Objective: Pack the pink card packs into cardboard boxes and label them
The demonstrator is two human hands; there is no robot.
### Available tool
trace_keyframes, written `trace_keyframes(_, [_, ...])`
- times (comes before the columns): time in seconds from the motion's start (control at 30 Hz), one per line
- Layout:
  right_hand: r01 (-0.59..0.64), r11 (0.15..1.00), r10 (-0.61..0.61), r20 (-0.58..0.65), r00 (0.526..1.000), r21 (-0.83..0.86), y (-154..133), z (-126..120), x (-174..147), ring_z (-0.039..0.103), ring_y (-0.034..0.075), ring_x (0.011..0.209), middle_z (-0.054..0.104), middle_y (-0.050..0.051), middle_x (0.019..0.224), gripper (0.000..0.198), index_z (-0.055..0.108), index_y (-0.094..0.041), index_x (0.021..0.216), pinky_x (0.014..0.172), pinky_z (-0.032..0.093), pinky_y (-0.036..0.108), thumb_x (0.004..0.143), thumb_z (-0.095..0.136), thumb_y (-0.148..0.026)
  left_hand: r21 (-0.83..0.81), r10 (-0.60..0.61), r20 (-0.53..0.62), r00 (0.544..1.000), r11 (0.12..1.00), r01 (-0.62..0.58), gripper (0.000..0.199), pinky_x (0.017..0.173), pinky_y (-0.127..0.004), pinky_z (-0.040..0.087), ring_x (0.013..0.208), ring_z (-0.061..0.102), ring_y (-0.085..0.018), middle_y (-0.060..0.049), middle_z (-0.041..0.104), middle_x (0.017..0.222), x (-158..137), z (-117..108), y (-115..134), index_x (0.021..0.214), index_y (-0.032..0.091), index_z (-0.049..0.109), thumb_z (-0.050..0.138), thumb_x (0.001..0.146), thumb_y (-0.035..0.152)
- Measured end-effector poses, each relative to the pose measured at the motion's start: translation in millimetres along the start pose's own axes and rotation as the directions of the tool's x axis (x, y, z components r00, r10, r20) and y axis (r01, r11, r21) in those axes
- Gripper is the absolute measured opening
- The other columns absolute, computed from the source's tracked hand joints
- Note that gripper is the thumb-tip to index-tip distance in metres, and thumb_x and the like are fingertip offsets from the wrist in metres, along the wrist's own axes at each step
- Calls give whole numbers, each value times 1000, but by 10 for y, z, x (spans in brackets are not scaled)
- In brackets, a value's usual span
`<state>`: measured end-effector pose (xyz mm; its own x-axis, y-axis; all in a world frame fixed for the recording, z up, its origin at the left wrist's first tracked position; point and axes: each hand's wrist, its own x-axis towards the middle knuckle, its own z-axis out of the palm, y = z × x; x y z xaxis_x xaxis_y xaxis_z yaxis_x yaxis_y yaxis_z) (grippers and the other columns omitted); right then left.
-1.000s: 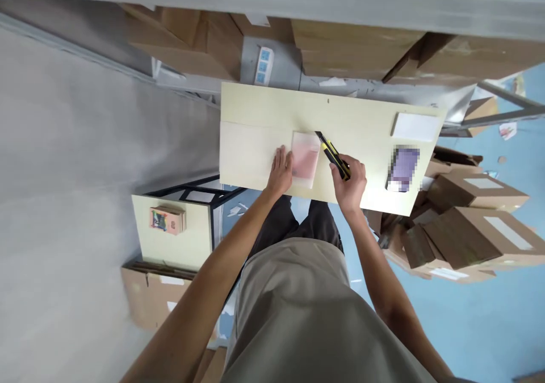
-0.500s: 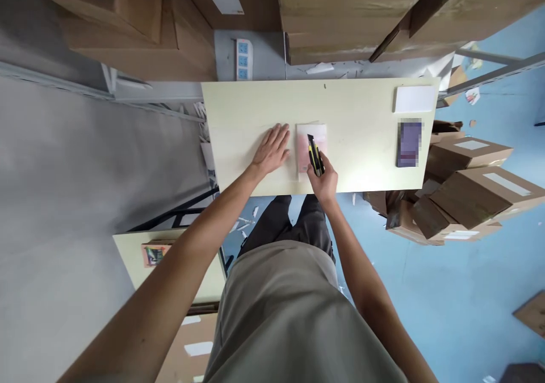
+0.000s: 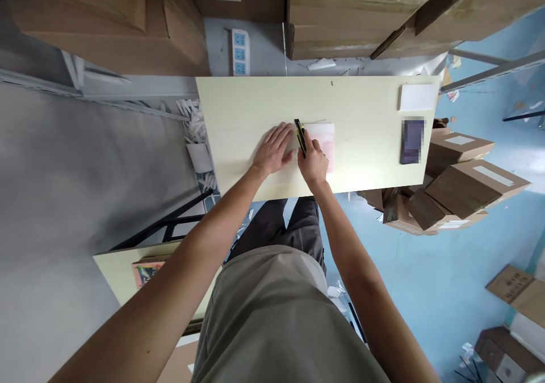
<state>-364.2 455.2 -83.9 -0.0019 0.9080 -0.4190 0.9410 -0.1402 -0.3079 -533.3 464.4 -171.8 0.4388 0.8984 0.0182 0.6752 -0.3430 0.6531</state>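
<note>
In my right hand (image 3: 314, 160) is a black and yellow utility knife (image 3: 300, 136), its tip pointing away from me at the left edge of a pink and white booklet (image 3: 326, 142). The hand covers the booklet's near left part. Flat on the pale yellow tabletop (image 3: 366, 139) lies my left hand (image 3: 273, 149), just left of the knife, its fingers stretched out and holding nothing. Whether the blade touches the booklet I cannot tell.
At the table's right end lie a white box (image 3: 416, 97) and a blurred purple item (image 3: 412, 140). Big cardboard boxes (image 3: 336, 14) stand behind, beside a power strip (image 3: 240, 53). More cartons (image 3: 477, 190) are piled at right. A side table (image 3: 114, 266) sits at lower left.
My right hand has moved left with the utility knife, from over the middle of the booklet to its left edge. My left hand stays flat on the table.
</note>
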Motion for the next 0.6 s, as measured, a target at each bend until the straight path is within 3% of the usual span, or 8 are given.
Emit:
trace_keyframes(0.27, [-2, 995, 5, 34, 999, -103, -26, -27, -221, 70, 22, 88, 66, 15, 135, 73, 12, -32, 180, 76, 57, 34, 112, 37, -23, -63, 12, -28, 1000, 998, -14, 72, 142, -53, 17, 170, 26, -32, -15, 38, 178, 2, 9, -3, 170, 12, 40, 44, 108, 48])
trace_keyframes(0.6, [-26, 965, 72, 169, 983, -260, 111, 36, -994, 73, 23, 94, 67, 14, 134, 69, 19, -32, 180, 75, 57, 30, 114, 35, -20, -51, 23, -17, 1000, 998, -24, 72, 142, -54, 15, 171, 24, -31, -15, 36, 179, -8, 40, -31, 171, 14, 39, 43, 109, 51])
